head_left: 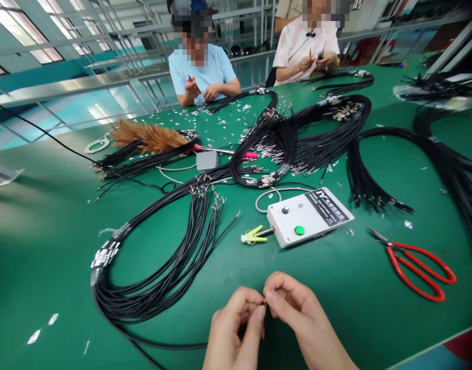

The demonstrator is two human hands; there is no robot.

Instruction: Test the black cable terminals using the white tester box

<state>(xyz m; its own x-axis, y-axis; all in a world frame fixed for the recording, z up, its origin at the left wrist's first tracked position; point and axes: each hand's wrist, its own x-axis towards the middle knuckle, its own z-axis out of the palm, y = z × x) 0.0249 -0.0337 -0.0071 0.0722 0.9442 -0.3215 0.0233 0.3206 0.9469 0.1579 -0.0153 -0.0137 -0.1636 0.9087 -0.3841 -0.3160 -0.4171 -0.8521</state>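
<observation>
Left hand [236,321] and right hand [293,308] meet at the near edge of the green worktop [46,246], fingertips pinched together. Both are closed around a small cable end [265,302], which sits exactly between the two thumbs and forefingers; only a tiny reddish-brown tip is visible. The remainder of that piece is covered by the fingers, and what it is joined to cannot be made out. The wrists are cut off by the lower frame edge.

Just left of the hands lies a looped bundle of black cables [158,277], thin and glossy, with stripped copper-coloured ends fanning out at the top and silver terminals gathered at its left side. Near the hands, further back, stands a white control box [308,216] with a green button and a black knob, and a yellow-green clip [253,235] at its left end. Red-handled scissors [416,264] lie well to the right.

Beyond are further black cable bundles [297,139], a feather duster [151,137] and scattered metal scraps. At the far edge two other people sit, each with hands on small parts; details there are too small to tell.
</observation>
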